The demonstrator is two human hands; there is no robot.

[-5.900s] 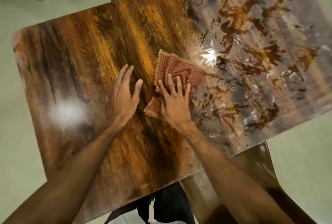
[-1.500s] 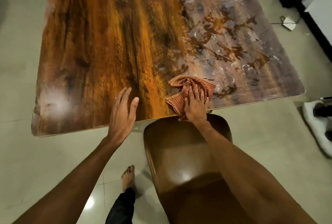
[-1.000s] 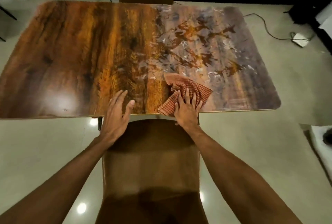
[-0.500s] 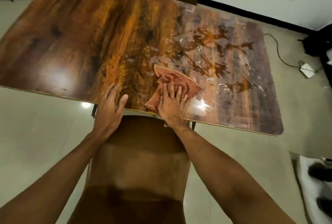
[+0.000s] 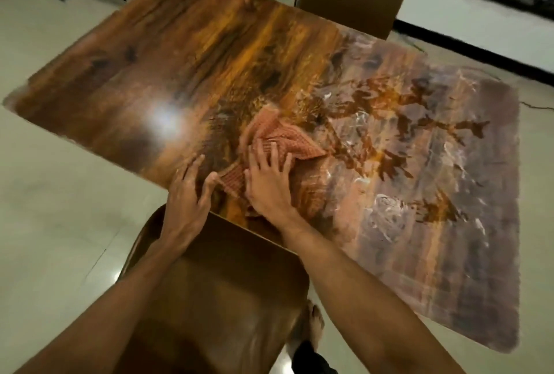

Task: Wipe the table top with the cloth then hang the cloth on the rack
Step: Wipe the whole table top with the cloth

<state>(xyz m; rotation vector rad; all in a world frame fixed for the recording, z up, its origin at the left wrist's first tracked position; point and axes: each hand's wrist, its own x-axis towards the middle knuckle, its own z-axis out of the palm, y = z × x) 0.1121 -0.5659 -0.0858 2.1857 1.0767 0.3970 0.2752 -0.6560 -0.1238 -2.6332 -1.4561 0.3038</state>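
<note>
Tabletop point(image 5: 186, 52) glossy wood | right hand point(image 5: 268, 184) flat, fingers spread, pressing checked cloth point(image 5: 281, 139) | left hand point(image 5: 189, 193) open, palm down, just beside cloth

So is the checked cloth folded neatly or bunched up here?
Bunched up. The cloth lies in uneven, rumpled folds on the table, pressed flat under the right hand; the left hand rests beside it.

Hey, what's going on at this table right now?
A person is wiping the table with a checked cloth. The right hand presses flat on the cloth near the table's near edge, while the left hand rests flat on the tabletop beside it. The table's right half looks hazy and smeared.
</note>
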